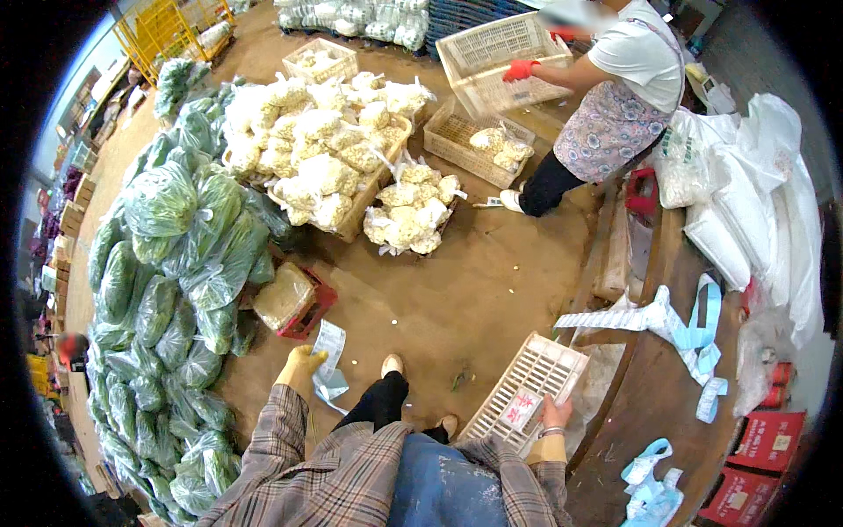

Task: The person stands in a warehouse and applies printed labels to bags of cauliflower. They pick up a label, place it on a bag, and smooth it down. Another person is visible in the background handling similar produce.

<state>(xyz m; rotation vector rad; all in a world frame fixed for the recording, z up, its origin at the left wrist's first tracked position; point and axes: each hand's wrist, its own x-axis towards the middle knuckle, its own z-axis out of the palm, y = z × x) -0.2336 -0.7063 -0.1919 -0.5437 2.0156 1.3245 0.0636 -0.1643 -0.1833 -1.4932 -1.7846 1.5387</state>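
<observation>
My left hand [301, 367], in a yellow glove, grips a strip of printed paper labels [330, 347] that hangs down beside my leg. My right hand [558, 415], with no glove over the fingers, holds the edge of a slatted off-white plastic crate [529, 382]. That crate is tilted at my right side and carries a white sign with red writing. Close to my left hand is a red crate [319, 304] with a cloudy plastic-wrapped block [284, 296] in it. Left of that, clear bags of green vegetables [161, 204] are piled high.
Ahead, bags of pale peeled cloves [323, 145] heap over crates; a smaller heap [416, 204] sits nearer. A co-worker [619, 99] in red gloves holds a large crate [500, 59] above another crate [454, 141]. Blue-white label strips [701, 329] lie on a wooden table [632, 388] at right.
</observation>
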